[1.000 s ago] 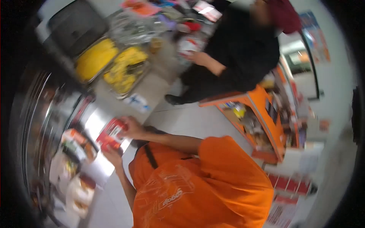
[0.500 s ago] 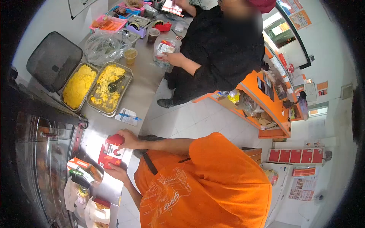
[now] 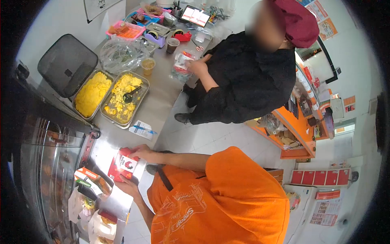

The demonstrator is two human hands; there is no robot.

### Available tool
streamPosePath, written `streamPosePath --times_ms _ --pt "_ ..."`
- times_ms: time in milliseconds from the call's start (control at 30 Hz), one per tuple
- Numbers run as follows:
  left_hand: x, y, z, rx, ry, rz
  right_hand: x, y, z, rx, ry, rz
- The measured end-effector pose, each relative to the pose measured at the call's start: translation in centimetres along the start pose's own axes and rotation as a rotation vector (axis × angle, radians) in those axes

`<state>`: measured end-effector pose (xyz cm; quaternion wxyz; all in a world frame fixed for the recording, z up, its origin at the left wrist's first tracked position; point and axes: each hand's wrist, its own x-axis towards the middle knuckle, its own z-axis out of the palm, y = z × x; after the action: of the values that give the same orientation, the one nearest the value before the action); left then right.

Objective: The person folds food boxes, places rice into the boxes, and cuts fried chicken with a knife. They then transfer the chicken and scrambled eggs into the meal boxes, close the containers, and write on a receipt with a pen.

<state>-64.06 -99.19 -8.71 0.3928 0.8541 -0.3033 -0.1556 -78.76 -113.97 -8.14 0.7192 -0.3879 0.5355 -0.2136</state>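
Note:
A red packet with a white label and a rooster-like print lies between my hands, over the steel counter. My right hand grips its upper edge, fingers bent over it. At the lower edge, my left hand pinches its corner. Just below, near my left hand, stands an orange, white and green box with food in it. Open white boxes of food are lower down.
Two steel trays of yellow food, one with a black scoop, stand on the counter beside a paper with a blue pen. A co-worker in black holds a plastic-wrapped pack. A glass display case is at left.
The view has steadied and shifted slightly. The packet lies flatter between my hands, its label showing more fully. The co-worker's other hand has left the tablet and joined the hand at the pack.

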Motion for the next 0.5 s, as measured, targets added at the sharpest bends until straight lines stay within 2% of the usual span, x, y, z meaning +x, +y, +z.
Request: streamPosePath --times_ms 67,167,267,367,500 --pt "0.0 -0.3 0.0 0.017 0.002 0.018 0.9 1.2 -0.2 0.035 -0.018 0.01" --pt "0.0 -0.5 0.1 0.029 0.006 0.048 0.6 0.5 -0.7 -0.423 0.04 0.041" --pt "0.1 -0.9 0.3 -0.03 0.0 0.031 -0.5 -0.5 -0.5 -0.323 0.013 -0.061" --pt "0.1 -1.9 0.4 -0.061 0.02 0.035 -1.5 -0.9 0.9 -0.026 0.004 -0.185" --pt "0.3 -0.8 0.8 0.042 0.067 0.079 -0.2 0.5 -0.1 -0.501 0.091 -0.288"
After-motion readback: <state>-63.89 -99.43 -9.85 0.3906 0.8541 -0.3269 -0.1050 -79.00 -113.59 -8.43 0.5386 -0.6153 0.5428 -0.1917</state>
